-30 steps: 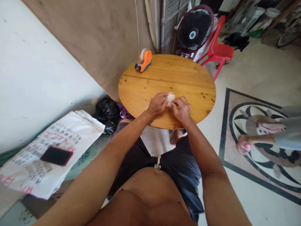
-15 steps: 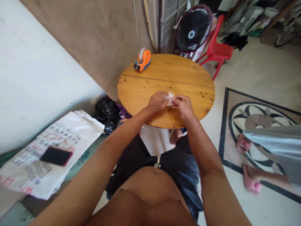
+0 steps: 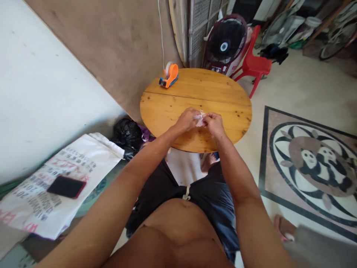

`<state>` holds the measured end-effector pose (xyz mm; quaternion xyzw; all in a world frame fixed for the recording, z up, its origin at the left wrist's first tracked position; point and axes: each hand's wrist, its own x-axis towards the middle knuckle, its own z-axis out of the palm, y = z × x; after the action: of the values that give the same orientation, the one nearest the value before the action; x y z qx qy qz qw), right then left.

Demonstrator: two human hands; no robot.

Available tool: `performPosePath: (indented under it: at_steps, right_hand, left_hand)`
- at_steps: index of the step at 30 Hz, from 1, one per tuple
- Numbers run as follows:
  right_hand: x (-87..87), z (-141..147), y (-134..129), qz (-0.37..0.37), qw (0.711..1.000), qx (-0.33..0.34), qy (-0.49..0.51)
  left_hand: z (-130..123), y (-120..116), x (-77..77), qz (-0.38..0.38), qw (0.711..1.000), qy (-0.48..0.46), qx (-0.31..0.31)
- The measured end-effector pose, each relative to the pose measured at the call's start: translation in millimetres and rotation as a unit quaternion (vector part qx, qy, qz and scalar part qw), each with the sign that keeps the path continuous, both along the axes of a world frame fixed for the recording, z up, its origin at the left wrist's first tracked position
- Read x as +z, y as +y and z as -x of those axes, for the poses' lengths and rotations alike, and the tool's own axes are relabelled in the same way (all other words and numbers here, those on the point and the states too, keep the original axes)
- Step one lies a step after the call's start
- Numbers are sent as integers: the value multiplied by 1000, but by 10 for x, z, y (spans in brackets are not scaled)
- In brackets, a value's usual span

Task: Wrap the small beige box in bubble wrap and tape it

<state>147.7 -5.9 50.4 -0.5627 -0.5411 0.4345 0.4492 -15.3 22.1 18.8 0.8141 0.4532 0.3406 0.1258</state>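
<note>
- Scrap of pale, crumpled material (image 3: pixel 199 120) held between both hands over the middle of the tabletop, a little toward six o'clock; too small to tell its kind.
- Left hand (image 3: pixel 187 119) at the scrap's nine o'clock, fingers drawn in on that edge, tips partly hidden.
- Right hand (image 3: pixel 214 123) at its three o'clock, thumb and finger pinched together on the opposite edge with no visible gap.
- Contact between scrap and wood: cannot tell.
- Beneath, rounded wooden table (image 3: pixel 164 111).
- At eleven o'clock on it, near the rim, orange tape dispenser (image 3: pixel 173 72).
- Past the rim, dark fan (image 3: pixel 234 37) at one o'clock, red chair (image 3: pixel 258 65) at two.
- At four, panda pattern (image 3: pixel 320 167) in the floor; at five, another person's foot (image 3: pixel 283 227).
- At eight, black plastic bag (image 3: pixel 126 132), then printed white sack (image 3: pixel 75 154) with phone (image 3: pixel 67 187) lying on top.
</note>
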Motion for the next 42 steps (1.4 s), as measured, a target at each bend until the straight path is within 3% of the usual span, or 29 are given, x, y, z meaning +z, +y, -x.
performPosePath:
  at_steps: [6, 13, 19, 22, 25, 28, 31, 36, 39, 42]
  right_hand:
    - [38, 26, 28, 13, 999, -18, 28]
    - [55, 1, 43, 29, 997, -9, 66]
    - [5, -95, 52, 58, 986, 18, 157]
    - [-34, -167, 25, -1, 992, 29, 120]
    - [-79, -219, -41, -118, 993, 28, 12]
    - [-139, -251, -136, -259, 958, 15, -125]
    - [-223, -287, -239, -363, 892, 31, -269]
    - [-363, -390, -365, -406, 780, 62, -472]
    - [-409, -448, -393, -402, 766, 78, -496]
    - [-433, -476, -395, -390, 790, 79, -467]
  left_hand:
    - [-9, 30, 46, 34, 999, 18, 8]
    - [6, 54, 5, -9, 1000, 12, 12]
    - [-15, -51, 134, 35, 998, 34, 31]
    - [-13, -147, 200, 42, 998, 47, 29]
    - [39, -229, 195, 39, 998, 39, 6]
    - [134, -276, 114, 25, 999, 15, -22]
    - [230, -292, -2, 2, 998, -2, -59]
    - [310, -262, -187, -46, 993, -12, -104]
    - [317, -220, -282, -61, 991, -25, -114]
    - [306, -189, -349, -72, 990, -45, -114]
